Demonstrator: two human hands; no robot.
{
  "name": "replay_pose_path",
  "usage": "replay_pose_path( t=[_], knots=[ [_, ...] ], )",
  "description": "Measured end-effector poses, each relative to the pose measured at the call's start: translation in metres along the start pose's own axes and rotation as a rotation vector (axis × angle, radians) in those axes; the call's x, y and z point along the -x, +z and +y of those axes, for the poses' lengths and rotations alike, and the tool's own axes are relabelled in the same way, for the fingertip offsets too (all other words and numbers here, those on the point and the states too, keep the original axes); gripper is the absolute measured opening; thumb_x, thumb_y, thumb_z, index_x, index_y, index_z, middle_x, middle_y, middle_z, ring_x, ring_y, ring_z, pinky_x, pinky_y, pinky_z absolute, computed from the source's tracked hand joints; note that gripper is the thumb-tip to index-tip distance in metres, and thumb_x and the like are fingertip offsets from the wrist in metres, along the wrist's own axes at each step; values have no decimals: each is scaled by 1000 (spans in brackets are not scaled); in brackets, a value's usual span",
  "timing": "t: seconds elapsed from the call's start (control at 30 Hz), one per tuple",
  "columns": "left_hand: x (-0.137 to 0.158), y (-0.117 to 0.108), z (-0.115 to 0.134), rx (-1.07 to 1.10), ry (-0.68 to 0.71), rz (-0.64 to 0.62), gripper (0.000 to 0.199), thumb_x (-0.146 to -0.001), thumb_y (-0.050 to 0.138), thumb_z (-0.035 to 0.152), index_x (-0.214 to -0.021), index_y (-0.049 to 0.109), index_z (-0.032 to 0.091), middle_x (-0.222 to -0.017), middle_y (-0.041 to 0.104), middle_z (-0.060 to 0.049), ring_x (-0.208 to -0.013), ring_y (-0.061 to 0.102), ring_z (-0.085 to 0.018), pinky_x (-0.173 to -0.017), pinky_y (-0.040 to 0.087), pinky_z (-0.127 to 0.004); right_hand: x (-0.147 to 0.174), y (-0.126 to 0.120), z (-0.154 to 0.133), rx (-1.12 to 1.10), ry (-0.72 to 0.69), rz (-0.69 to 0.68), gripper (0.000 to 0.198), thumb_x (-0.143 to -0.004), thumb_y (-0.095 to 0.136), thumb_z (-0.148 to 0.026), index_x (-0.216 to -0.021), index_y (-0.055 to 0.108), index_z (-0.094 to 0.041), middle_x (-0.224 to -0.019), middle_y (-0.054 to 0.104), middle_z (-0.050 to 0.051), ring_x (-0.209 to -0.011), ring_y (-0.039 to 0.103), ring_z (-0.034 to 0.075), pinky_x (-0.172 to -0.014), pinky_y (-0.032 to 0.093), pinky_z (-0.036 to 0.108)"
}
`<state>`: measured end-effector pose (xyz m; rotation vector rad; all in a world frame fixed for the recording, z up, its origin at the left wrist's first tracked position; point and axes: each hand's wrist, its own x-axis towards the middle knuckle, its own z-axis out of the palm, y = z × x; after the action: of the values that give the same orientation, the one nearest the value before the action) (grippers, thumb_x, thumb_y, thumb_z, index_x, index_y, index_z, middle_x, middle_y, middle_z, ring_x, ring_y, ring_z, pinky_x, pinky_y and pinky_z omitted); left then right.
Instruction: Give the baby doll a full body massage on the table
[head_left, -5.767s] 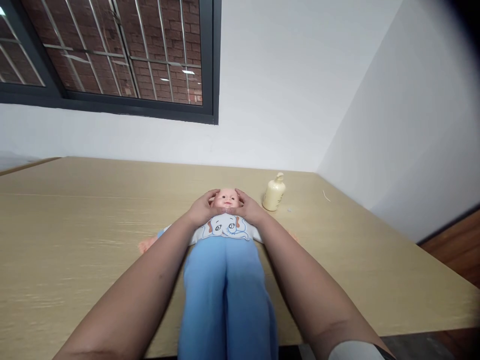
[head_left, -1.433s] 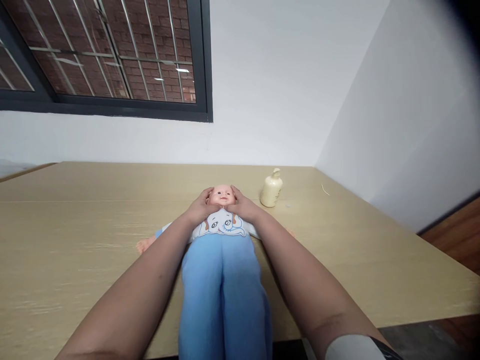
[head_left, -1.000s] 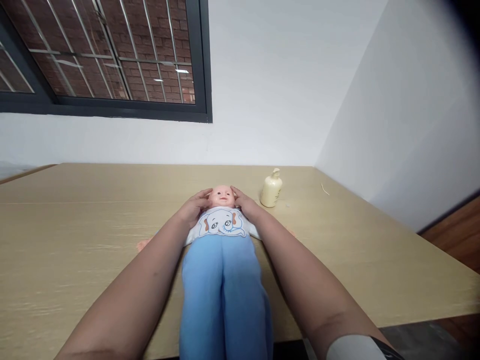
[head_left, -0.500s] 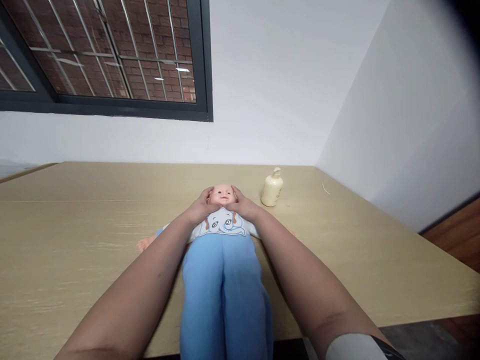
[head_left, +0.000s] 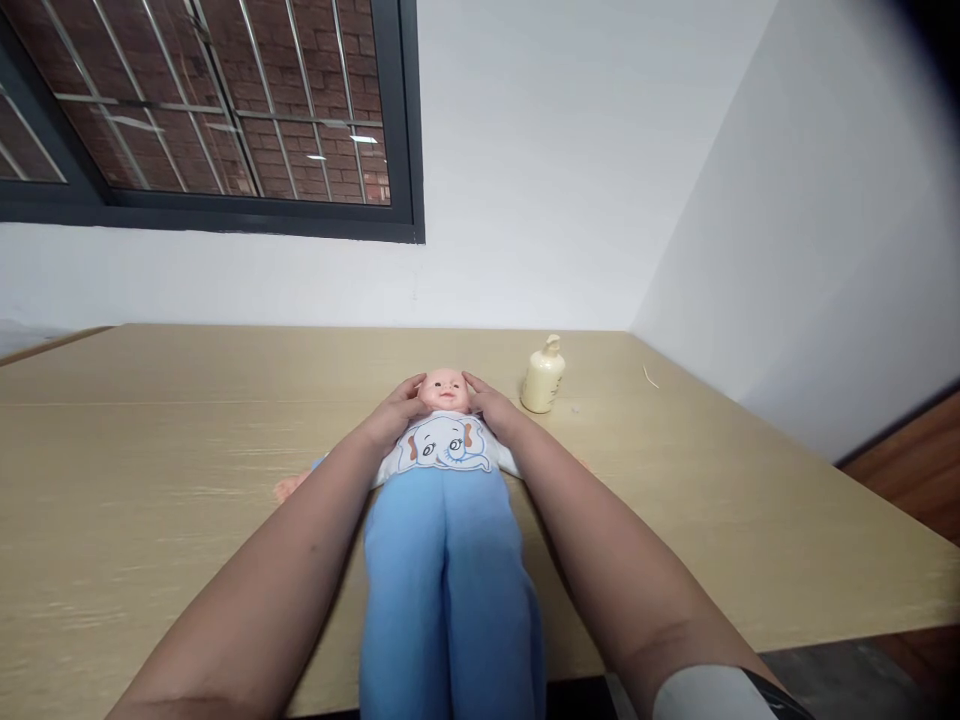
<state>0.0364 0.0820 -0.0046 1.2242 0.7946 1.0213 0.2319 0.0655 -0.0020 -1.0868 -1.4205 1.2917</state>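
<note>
A baby doll (head_left: pixel 444 505) lies on its back on the wooden table, its head toward the wall and its blue-trousered legs toward me. Its white top carries an elephant picture. My left hand (head_left: pixel 395 413) cups one side of the doll's head, fingers curved along it and thumb by the cheek. On the other side, my right hand (head_left: pixel 491 408) cups the head in the same way. Between the two hands the doll's face is uncovered. One doll hand shows past my left forearm; my right forearm hides most of the other arm.
A cream pump bottle (head_left: pixel 543 378) stands on the wooden table (head_left: pixel 187 440), right of the doll's head. A thin pale strand (head_left: pixel 650 377) lies farther right. Behind the table are white walls and a dark-framed window (head_left: pixel 409 120) with bars.
Both thumbs have drawn outward from below the doll's chin toward the sides of its face, uncovering more of the neckline. The doll and the bottle stay in place.
</note>
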Motion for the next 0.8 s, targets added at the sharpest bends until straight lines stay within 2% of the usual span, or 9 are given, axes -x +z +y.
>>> replay_pose_path(
  t=[0.07, 0.17, 0.33, 0.6, 0.7, 0.8],
  knots=[
    [0, -1, 0, 30, -18, 7, 73, -61, 69, 16, -132, 55, 20, -122, 68, -13, -106, 68, -31, -89, 55, -43, 0, -1, 1, -72, 25, 7, 65, -76, 61, -31, -140, 50, -25, -119, 70, 7, -104, 68, 27, -90, 56, 41],
    [1, -2, 1, 26, -25, 8, 73, -64, 71, 18, -135, 53, 21, -126, 65, -14, -108, 67, -31, -90, 55, -42, 2, -2, 2, -89, 36, -1, 72, -77, 66, -35, -145, 45, -25, -128, 66, 7, -109, 67, 27, -93, 56, 42],
    [6, 1, 4, -161, -15, 56, 87, -63, 87, 29, -139, 45, 25, -144, 50, -15, -119, 61, -31, -89, 55, -38, 4, -2, 1, 47, -5, -39, 90, -66, 84, -40, -144, 42, -26, -127, 65, 9, -109, 67, 28, -90, 57, 39],
    [6, 5, 7, -185, -13, 59, 91, -60, 90, 28, -139, 44, 23, -137, 56, -16, -121, 59, -34, -89, 54, -41, 0, -3, 5, 32, -28, -73, 95, -64, 87, -34, -145, 39, -23, -129, 63, 11, -108, 68, 27, -86, 59, 38],
    [4, 2, 4, -173, 3, 61, 86, -61, 89, 26, -136, 49, 25, -142, 53, -15, -121, 59, -34, -90, 54, -41, 0, -6, 6, -28, -20, -86, 92, -66, 85, -28, -145, 39, -24, -127, 64, 10, -106, 68, 25, -86, 59, 37],
    [4, -3, 2, -72, 4, 47, 79, -60, 88, 23, -132, 54, 25, -146, 49, -14, -118, 61, -32, -89, 54, -41, 0, -12, 7, -136, 20, -125, 87, -67, 82, -19, -144, 42, -26, -122, 67, 8, -101, 69, 23, -84, 59, 35]
  ],
)
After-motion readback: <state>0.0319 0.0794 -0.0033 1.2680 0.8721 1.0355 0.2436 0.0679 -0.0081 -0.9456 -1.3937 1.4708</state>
